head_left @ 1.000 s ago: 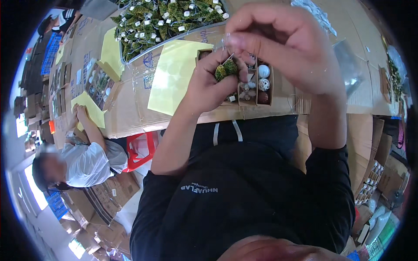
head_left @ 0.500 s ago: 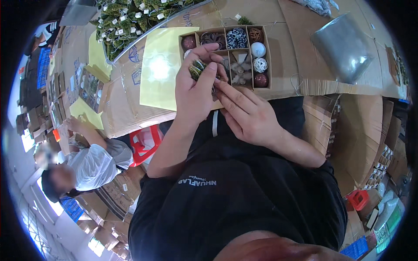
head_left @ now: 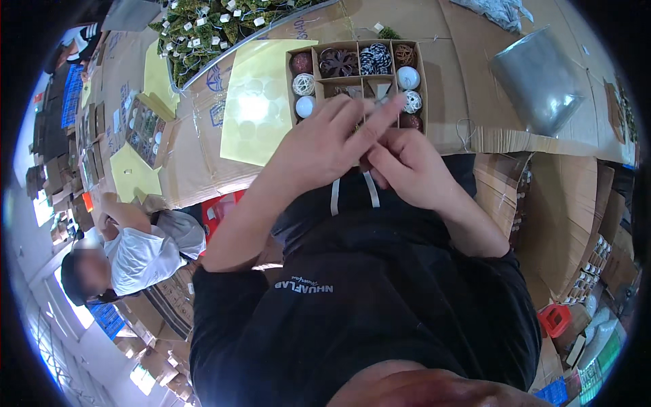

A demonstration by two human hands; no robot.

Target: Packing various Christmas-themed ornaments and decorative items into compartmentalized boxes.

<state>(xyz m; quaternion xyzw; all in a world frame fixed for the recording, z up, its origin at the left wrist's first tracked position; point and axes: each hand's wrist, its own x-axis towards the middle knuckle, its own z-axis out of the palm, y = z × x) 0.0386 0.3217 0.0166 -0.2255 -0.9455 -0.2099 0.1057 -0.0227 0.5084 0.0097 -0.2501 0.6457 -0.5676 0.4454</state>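
Note:
A brown cardboard box (head_left: pixel 428 81) split into several compartments lies on the cardboard-covered table (head_left: pixel 447 129). It holds white, red, woven and dark patterned balls. My left hand (head_left: pixel 325 146) and my right hand (head_left: pixel 407 169) meet at the box's near edge, just above my dark hooded top. The left hand's fingers stretch across toward the upper right and cover the near compartments. The right hand's curled fingers press against them from below. Whatever is between the two hands is hidden.
A yellow sheet (head_left: pixel 254 102) lies left of the box, with a tray of green mossy pieces with white tags (head_left: pixel 203 27) behind it. A silver bag (head_left: pixel 536 81) lies at the right. Another person (head_left: pixel 142 251) bends at a second compartment box (head_left: pixel 142 125). Cartons and a red crate (head_left: pixel 555 317) crowd the floor.
My hands dropped from above the box to its near edge and closed together. The green mossy piece that my left hand held no longer shows.

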